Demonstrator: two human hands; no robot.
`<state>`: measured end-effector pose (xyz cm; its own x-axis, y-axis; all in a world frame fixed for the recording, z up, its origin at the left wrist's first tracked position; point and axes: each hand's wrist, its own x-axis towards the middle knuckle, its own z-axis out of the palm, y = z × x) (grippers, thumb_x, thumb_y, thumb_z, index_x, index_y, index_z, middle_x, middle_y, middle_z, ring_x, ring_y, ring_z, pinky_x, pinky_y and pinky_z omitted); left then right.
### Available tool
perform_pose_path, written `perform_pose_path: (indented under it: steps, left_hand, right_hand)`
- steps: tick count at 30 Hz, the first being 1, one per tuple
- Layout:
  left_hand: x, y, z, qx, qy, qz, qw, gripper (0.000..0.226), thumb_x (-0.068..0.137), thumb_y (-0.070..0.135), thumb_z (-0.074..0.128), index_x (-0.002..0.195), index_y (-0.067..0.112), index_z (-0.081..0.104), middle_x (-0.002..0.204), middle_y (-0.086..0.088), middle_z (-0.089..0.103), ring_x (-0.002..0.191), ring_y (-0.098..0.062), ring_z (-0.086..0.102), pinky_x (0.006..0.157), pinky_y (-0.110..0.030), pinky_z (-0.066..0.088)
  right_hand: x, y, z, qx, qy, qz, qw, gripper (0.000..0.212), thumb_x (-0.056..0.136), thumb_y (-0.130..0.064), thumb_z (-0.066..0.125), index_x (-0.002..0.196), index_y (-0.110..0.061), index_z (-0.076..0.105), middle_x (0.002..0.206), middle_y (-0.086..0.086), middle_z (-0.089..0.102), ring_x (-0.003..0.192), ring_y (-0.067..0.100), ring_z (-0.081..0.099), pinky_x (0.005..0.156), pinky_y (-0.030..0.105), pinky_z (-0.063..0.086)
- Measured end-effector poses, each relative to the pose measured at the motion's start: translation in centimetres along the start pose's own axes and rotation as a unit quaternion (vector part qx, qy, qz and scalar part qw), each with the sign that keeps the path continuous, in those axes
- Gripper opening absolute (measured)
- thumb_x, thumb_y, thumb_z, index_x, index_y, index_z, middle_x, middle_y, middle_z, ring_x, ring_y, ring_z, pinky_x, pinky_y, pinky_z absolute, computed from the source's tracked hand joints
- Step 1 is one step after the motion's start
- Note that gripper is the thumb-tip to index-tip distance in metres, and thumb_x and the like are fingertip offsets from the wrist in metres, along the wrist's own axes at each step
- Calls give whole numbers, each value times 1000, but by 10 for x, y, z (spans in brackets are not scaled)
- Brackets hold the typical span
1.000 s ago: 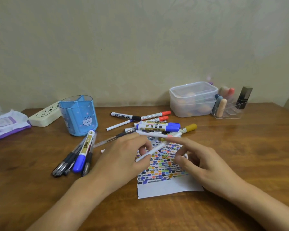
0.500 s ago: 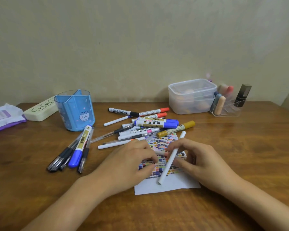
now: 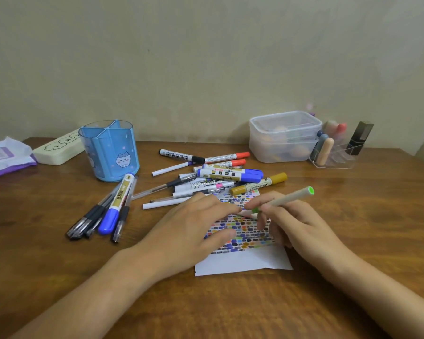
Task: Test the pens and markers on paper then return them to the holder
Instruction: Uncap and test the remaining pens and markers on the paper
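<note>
My right hand [image 3: 296, 223] grips a white marker with a green end [image 3: 289, 198], its cap end pointing left over the paper [image 3: 242, 263], which is covered in colour swatches. My left hand [image 3: 189, 228] lies on the paper's left part with fairly straight fingers, thumb on the sheet and index fingertip touching the marker's cap end. A pile of markers and pens [image 3: 228, 173] lies just behind the paper. Several dark pens and a blue-capped marker [image 3: 116, 204] lie to the left. The blue pen holder [image 3: 110, 152] stands upright at the back left, with nothing showing in it.
A clear lidded container [image 3: 284, 138] and an acrylic organiser [image 3: 338, 152] with cosmetics stand at the back right. A cream case [image 3: 59, 148] and a wipes pack [image 3: 5, 155] lie at the back left. The wall runs close behind the wooden table.
My right hand swung the white marker from lying across the paper to pointing up and right, showing its green end. My left hand settled flatter on the paper.
</note>
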<state>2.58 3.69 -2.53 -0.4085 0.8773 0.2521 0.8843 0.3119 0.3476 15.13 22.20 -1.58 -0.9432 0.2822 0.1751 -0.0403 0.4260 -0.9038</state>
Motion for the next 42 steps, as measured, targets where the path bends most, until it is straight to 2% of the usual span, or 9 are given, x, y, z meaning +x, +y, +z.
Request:
perform_pose_path:
  steps: [3, 6, 10, 15, 20, 26, 30, 35, 42]
  left_hand:
    - [2, 0, 4, -16, 10, 6, 1000, 45, 96, 54, 50, 140, 41, 47, 112, 21, 54, 108, -1, 43, 89, -28, 43]
    - [3, 0, 8, -37, 10, 10, 999, 39, 96, 51, 53, 133, 40, 52, 107, 20, 55, 103, -1, 44, 84, -25, 42]
    - [5, 3, 11, -77, 23, 13, 997, 17, 98, 43, 55, 112, 36, 60, 102, 20, 56, 101, -4, 48, 79, -26, 43]
    - [5, 2, 13, -89, 28, 30, 995, 7, 98, 35, 57, 93, 30, 57, 89, 19, 53, 93, -7, 47, 77, -33, 43]
    - [5, 1, 14, -76, 27, 44, 996, 11, 99, 30, 56, 89, 27, 53, 88, 15, 52, 90, -11, 44, 74, -35, 42]
    - [7, -1, 16, -60, 12, 59, 996, 19, 102, 29, 46, 85, 37, 42, 88, 16, 46, 86, -10, 40, 72, -27, 36]
    - [8, -9, 11, -130, -10, -12, 991, 24, 103, 30, 44, 81, 38, 47, 87, 15, 51, 92, -8, 45, 76, -28, 39]
    - [7, -6, 9, -161, -2, -46, 986, 21, 103, 29, 43, 86, 32, 55, 89, 13, 55, 95, -8, 48, 81, -32, 43]
    - [6, -5, 7, -192, 24, -82, 978, 20, 102, 32, 44, 91, 32, 60, 95, 19, 66, 96, -3, 57, 79, -32, 46]
  right_hand:
    - [-2, -3, 2, 30, -18, 15, 999, 30, 96, -35, 47, 95, -34, 77, 74, -2, 66, 57, 9, 52, 55, 20, 41]
    - [-4, -5, 3, 66, -21, 35, 997, 38, 107, -24, 42, 92, -26, 78, 72, 2, 68, 59, 11, 53, 56, 20, 43]
    - [-4, -7, 4, 67, -31, 41, 996, 23, 96, -25, 50, 101, -23, 72, 73, 6, 71, 61, 15, 57, 55, 21, 45]
    - [-3, -1, 3, 31, -11, 17, 999, 19, 94, -28, 64, 89, -11, 72, 65, -5, 70, 60, 6, 63, 58, 18, 47]
    - [-1, 1, 0, 65, -27, 27, 997, 26, 86, -33, 65, 87, -10, 76, 81, 12, 77, 81, 24, 75, 72, 32, 60]
    - [-2, -2, -2, 99, -70, 50, 991, 26, 96, -18, 59, 100, 3, 73, 88, 15, 78, 87, 27, 77, 69, 25, 59]
    - [-5, -15, -21, 130, 15, 90, 987, 31, 101, -8, 46, 91, 0, 75, 81, 21, 76, 77, 30, 76, 68, 30, 61]
    - [-9, -21, -19, 98, -30, 79, 992, 21, 84, -29, 67, 82, -10, 76, 81, 15, 77, 73, 23, 75, 63, 27, 58]
    - [-6, -7, -8, -22, -53, 41, 997, 7, 83, -11, 80, 88, -15, 76, 77, 5, 77, 69, 16, 71, 68, 29, 57]
